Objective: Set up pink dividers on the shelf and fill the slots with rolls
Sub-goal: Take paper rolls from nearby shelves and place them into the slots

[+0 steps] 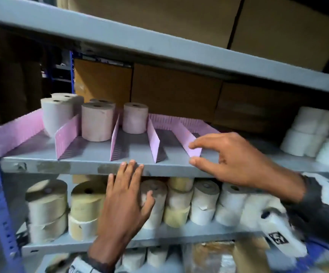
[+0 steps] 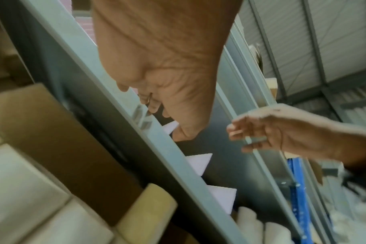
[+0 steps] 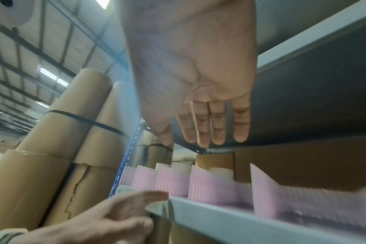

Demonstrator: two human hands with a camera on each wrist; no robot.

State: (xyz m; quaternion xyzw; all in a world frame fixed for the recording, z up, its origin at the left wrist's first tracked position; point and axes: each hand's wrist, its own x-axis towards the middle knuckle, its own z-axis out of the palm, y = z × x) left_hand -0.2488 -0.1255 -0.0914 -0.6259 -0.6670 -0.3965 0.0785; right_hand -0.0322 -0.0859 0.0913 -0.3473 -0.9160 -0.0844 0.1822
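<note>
While five rolls [image 1: 97, 121] stand upright at the back of the grey shelf [image 1: 81, 154], toward 10 o'clock in the head view, the pink dividers [image 1: 114, 137] number six there: one long strip along the rear, one at the far left end, and four running front to back. Two rolls fill the leftmost slot, two the next, one the third (the remaining slots hold none). The left hand [image 1: 125, 201] reaches up from 6 o'clock, fingers straight and close together, their tips touching the shelf's front lip and holding nothing. The right hand [image 1: 238, 156] comes in from 3 o'clock with fingers loosely spread and the thumb parted well from the forefinger; the forefinger tip lies at the front end of the rightmost divider [image 1: 189, 141], though whether it touches cannot be told. On the lower shelf [image 1: 159, 236], at 6 o'clock, more rolls [image 1: 84, 205] sit stacked, and cardboard boxes [image 1: 175, 91] stand behind the dividers at 12 o'clock.
</note>
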